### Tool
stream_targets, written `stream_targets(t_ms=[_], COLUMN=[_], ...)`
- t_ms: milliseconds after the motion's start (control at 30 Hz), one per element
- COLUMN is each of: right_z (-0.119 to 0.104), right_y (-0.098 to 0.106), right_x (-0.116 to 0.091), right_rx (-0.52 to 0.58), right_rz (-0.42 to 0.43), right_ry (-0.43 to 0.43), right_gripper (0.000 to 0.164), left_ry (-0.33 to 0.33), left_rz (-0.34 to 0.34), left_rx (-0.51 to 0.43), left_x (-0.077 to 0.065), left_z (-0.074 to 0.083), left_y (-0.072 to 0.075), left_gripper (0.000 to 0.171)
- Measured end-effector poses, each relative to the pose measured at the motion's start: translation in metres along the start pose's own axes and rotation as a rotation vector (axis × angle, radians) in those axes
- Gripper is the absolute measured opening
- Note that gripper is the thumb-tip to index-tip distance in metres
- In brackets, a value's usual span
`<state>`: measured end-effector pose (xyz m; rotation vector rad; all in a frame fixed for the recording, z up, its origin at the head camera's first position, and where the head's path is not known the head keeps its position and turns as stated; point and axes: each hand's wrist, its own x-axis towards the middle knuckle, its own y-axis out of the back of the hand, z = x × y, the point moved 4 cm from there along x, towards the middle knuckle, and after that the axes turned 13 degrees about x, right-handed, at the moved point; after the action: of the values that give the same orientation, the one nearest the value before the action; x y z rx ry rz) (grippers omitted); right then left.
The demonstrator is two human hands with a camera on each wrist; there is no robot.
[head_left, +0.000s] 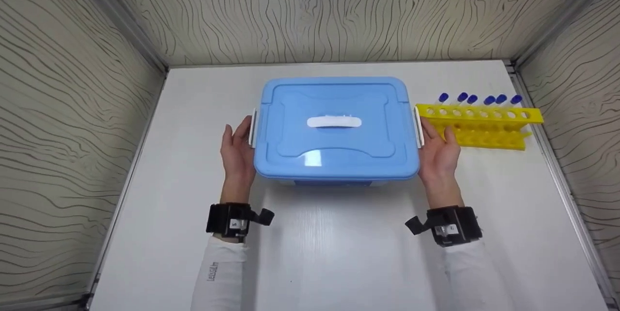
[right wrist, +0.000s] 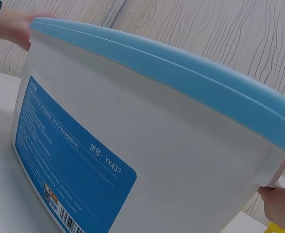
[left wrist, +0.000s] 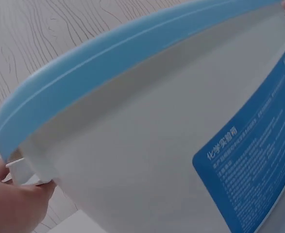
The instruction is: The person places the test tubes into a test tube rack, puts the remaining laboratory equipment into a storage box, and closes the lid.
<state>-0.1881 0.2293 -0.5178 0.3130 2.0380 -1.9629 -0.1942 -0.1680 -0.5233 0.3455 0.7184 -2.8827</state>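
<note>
A white plastic storage box (left wrist: 123,141) with a light blue lid (head_left: 334,156) is held between both hands. A white carrying handle (head_left: 334,121) lies on the middle of the lid. At the box's left end, my left hand (head_left: 237,156) grips by the white side clasp (head_left: 253,128), fingers partly hidden behind it. My right hand (head_left: 438,158) holds the opposite end at the other clasp (head_left: 418,127). A blue printed label (right wrist: 69,160) covers part of the box's front. Whether the box's base touches the table cannot be told.
Right beside the box stands a yellow test tube rack (head_left: 484,115) with several blue-capped tubes (head_left: 472,99), close to my right hand. The white table (head_left: 310,253) is bounded by wood-patterned panels (head_left: 319,15) at the back and sides.
</note>
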Motion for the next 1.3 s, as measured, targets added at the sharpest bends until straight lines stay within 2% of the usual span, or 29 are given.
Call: stream_targets(t_ms=[100, 300, 500, 700, 833, 1000, 1200, 1300], right_z=[0.0, 0.0, 0.003, 0.01, 0.015, 0.015, 0.012, 0.009], right_y=[-0.003, -0.01, -0.015, -0.022, -0.026, -0.028, -0.027, -0.027], right_x=[-0.001, -0.003, -0.009, -0.014, -0.015, -0.015, -0.011, -0.009], right_rx=[-0.072, -0.315, -0.665, -1.019, -1.217, -1.468, -1.58, -1.609], right_rz=[-0.016, -0.069, -0.094, -0.121, -0.157, -0.165, -0.104, -0.114], right_ry=[0.018, 0.084, 0.131, 0.174, 0.192, 0.205, 0.214, 0.218], right_gripper=[0.066, 0.067, 0.068, 0.072, 0.072, 0.069, 0.071, 0.069], left_ry=[-0.025, -0.116, -0.184, -0.267, -0.308, -0.313, -0.307, -0.32], left_rz=[0.0, 0.002, 0.027, -0.007, -0.017, -0.021, -0.001, 0.022], left_rx=[0.083, 0.303, 0.531, 0.768, 0.847, 0.949, 0.949, 0.945], left_x=[-0.001, -0.001, -0.005, -0.009, -0.01, -0.012, -0.008, -0.005], left_z=[0.001, 0.004, 0.006, 0.01, 0.01, 0.007, 0.009, 0.011], left_y=[-0.002, -0.007, -0.011, -0.016, -0.021, -0.027, -0.026, -0.022], left_gripper=[0.068, 0.074, 0.072, 0.068, 0.065, 0.063, 0.058, 0.053])
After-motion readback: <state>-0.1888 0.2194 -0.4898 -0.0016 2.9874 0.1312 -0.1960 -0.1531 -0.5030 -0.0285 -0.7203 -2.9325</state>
